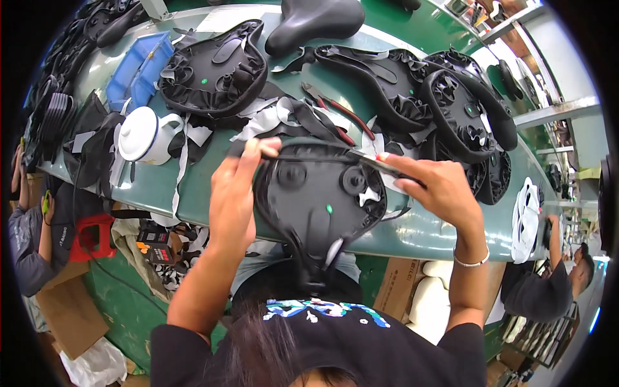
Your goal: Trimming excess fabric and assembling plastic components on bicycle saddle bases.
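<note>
Saddle point(306, 203) underside up | left hand point(233, 200) pinches its far edge, right hand point(445, 190) grips slim tool point(387, 168) | sides look tidy, far edge seemingly unfinished

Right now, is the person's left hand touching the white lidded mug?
Apart. The head view shows it: green tabletop is visible between the left hand and the white lidded mug.

White mug point(138, 134) on green table point(419, 222)
</note>
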`<move>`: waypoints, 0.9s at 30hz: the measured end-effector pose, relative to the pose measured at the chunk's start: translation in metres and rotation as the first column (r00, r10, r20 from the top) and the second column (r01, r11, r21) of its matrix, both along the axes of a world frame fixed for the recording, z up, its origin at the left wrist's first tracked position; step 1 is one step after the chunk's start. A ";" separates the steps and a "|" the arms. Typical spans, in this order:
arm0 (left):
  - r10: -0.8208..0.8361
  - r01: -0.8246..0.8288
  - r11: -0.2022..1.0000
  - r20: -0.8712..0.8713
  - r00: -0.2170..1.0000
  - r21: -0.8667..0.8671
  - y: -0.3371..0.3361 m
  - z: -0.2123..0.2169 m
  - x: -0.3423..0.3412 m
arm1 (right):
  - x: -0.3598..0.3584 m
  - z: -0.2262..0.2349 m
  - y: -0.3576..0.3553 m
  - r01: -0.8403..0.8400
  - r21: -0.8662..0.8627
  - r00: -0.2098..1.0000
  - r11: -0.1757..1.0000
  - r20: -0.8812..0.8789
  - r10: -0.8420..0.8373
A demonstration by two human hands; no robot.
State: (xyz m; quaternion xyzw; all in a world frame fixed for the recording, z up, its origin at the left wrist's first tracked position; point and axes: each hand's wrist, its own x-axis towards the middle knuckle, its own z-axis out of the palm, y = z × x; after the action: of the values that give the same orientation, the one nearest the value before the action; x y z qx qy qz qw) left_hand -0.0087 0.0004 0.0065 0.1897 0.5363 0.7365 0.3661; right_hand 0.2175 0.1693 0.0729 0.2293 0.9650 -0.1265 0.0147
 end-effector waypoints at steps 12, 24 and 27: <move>-0.186 -0.033 0.979 -0.955 0.232 -0.199 0.020 0.074 -0.078 | 0.038 0.006 -0.099 0.246 0.106 0.952 0.964 0.160 -0.260; -0.670 0.703 0.693 0.216 0.710 -0.162 -0.082 -0.025 -0.014 | 0.051 -0.027 -0.091 0.266 -0.044 0.963 0.963 -0.025 -0.267; -0.253 0.265 0.961 0.142 0.957 -0.075 -0.087 -0.032 0.043 | 0.045 -0.030 -0.084 0.238 -0.108 0.961 0.965 -0.118 -0.250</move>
State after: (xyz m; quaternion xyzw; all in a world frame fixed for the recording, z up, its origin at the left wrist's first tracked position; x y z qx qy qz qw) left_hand 0.0346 -0.0862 -0.0254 0.1922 0.5153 0.6673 0.5023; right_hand 0.2621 0.0855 0.0425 0.3367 0.9214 -0.1865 -0.0537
